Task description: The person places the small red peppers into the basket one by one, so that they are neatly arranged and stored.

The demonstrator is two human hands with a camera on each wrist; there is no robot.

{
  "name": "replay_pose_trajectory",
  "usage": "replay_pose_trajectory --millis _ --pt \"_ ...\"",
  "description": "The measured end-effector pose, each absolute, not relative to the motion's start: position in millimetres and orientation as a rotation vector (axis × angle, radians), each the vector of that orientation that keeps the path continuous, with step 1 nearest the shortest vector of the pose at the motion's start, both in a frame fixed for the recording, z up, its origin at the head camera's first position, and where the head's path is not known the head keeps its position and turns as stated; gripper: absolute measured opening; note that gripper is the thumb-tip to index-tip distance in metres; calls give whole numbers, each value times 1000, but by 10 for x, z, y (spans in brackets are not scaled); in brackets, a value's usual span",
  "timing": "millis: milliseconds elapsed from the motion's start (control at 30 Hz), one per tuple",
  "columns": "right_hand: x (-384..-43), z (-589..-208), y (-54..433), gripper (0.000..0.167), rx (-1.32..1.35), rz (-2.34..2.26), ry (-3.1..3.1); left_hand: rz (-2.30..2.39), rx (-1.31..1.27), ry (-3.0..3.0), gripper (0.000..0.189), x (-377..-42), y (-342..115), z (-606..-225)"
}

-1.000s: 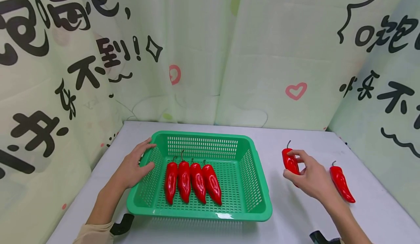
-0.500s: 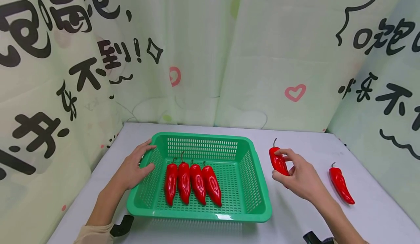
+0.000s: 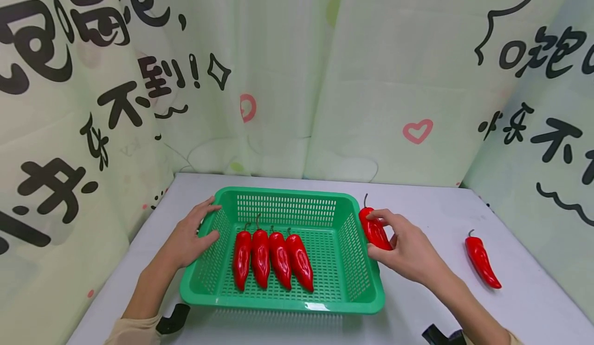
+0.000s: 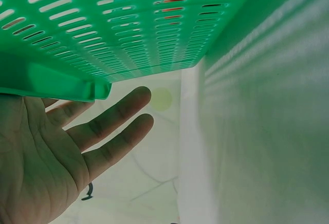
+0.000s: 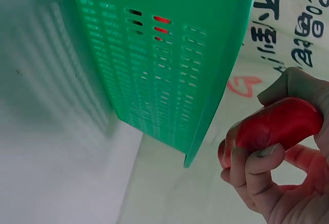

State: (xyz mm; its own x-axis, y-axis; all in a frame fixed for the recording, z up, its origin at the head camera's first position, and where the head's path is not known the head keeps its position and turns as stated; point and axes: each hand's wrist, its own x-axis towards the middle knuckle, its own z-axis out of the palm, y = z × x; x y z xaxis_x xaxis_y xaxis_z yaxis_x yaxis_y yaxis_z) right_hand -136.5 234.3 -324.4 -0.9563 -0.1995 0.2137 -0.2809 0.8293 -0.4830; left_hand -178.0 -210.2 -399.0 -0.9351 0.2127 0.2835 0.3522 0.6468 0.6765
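Observation:
In the head view my right hand [image 3: 408, 247] pinches a red chili pepper [image 3: 374, 231] by its body, stem upward, at the right rim of a green plastic basket [image 3: 287, 192]. The right wrist view shows thumb and fingers around the glossy pepper [image 5: 277, 125], above the basket's outer wall [image 5: 169, 75]. My left hand [image 3: 187, 239] rests at the basket's left rim, thumb over the inner side. Seen from the left wrist, its fingers [image 4: 115, 116] stretch out straight and spread below the rim. Several red peppers [image 3: 279, 259] lie side by side inside the basket, stems pointing away.
Another red pepper [image 3: 482, 261] lies on the white table [image 3: 431, 195] to the right of my right forearm. Printed curtains [image 3: 362, 77] enclose the table at the back and both sides. Black camera mounts sit on both wrists.
My right hand has carried the held pepper leftward, from over the table to the basket's right rim. My left hand, the basket and the peppers inside have stayed in place.

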Motion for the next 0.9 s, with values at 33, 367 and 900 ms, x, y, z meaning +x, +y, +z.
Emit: replay_pose_trajectory --millis 33,367,900 --pt "-1365 -3236 2318 73 389 787 -2861 -1162 -464 -2686 54 -1780 -2102 -3990" --pt "-1377 -3186 2097 63 541 744 -2924 -1160 -462 -2680 54 -1786 -2101 -3993" --pt "-1390 -3188 1828 58 750 597 -3002 -1149 -458 -2690 54 -1780 -2102 -3980"
